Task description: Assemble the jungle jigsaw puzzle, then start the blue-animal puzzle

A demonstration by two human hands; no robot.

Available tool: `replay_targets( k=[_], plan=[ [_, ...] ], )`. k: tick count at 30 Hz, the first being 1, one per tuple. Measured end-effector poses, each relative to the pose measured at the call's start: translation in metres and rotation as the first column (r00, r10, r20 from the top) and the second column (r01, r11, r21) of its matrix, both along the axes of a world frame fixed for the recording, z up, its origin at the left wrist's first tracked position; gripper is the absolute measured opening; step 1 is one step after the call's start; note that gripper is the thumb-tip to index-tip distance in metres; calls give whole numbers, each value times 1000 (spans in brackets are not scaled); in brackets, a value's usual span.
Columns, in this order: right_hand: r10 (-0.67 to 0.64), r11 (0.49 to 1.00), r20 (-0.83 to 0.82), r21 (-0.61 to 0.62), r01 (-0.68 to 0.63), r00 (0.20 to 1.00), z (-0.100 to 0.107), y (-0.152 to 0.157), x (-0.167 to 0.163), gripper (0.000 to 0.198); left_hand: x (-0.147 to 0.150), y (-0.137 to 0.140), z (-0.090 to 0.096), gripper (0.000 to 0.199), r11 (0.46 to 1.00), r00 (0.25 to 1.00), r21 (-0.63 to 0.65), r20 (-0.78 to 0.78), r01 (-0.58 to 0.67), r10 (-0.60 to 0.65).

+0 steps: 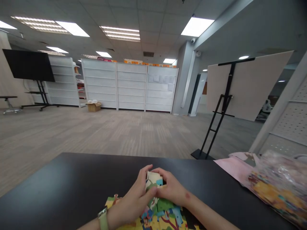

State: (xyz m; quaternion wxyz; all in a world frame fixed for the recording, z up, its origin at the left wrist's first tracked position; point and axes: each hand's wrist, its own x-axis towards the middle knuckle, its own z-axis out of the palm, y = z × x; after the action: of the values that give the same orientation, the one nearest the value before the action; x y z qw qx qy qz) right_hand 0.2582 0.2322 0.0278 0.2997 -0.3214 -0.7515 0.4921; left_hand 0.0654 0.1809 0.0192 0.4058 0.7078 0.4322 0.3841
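The left hand (134, 198) and right hand (172, 188) grasp the jigsaw puzzle (165, 205) at its far end, between them; the rest spreads nearer.

No text can be read; pale sheets (165, 79) posted on a white panel (158, 101) toward twelve o'clock are shown too small.

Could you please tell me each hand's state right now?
Left hand: curved beside the puzzle's far end; grip cannot be told.
Right hand: curved around the opposite side; grip cannot be told either.
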Motion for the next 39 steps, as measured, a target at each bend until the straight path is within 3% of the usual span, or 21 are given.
replay_targets(
  k=[4, 8, 11, 14, 17, 19, 21, 26, 29, 31, 35, 37, 39],
  plan=[
    [-79, 984, -174, -170, 49, 982, -7, 10, 2, 53, -10, 4, 8, 82, 996, 996, 48, -61, -70, 73],
    [-226, 966, -258, -187, 181, 939, -5, 12, 8, 61, -11, -8, 13, 100, 981, 962, 192, -262, -27, 77],
    [-291, 952, -250, -166, 255, 923, 9, -6, 19, 59, -11, -27, 16, 119, 995, 899, 100, -436, 6, 39],
    [-264, 958, -187, -165, 235, 946, 26, -42, 34, 60, -21, -47, 23, 126, 1000, 848, 12, -529, 7, 1],
    [-220, 974, 107, -28, 224, 970, 30, -81, 48, 61, -39, -62, 28, 116, 1000, 787, -13, -616, 13, -18],
    [-263, 963, 337, 149, 225, 904, 23, -101, 52, 65, -55, -69, 27, 116, 999, 750, -14, -661, -29, 12],
    [-346, 924, 455, 316, 214, 821, 15, -112, 53, 66, -69, -75, 24, 114, 996, 738, 11, -671, -90, 74],
    [-487, 825, 430, 512, 239, 760, 12, -135, 44, 51, -85, -95, 17, 83, 967, 772, 180, -583, -179, 252],
    [-587, 712, 332, 645, 277, 738, 11, -161, 43, 49, -82, -120, 13, 64, 951, 770, 252, -566, -180, 295],
    [-585, 672, 305, 701, 240, 751, -3, -182, 46, 46, -81, -140, 5, 63, 962, 779, 240, -576, -130, 249],
    [-565, 639, 331, 755, 148, 755, -47, -215, 52, 46, -89, -171, -23, 69, 993, 782, 114, -622, 40, 40],
    [-608, 615, 321, 769, 175, 727, -60, -226, 53, 41, -96, -181, -36, 60, 989, 794, 100, -608, 108, -25],
    [-653, 594, 285, 768, 241, 702, -61, -233, 49, 38, -102, -191, -43, 54, 979, 813, 129, -580, 158, -55]
  ],
)
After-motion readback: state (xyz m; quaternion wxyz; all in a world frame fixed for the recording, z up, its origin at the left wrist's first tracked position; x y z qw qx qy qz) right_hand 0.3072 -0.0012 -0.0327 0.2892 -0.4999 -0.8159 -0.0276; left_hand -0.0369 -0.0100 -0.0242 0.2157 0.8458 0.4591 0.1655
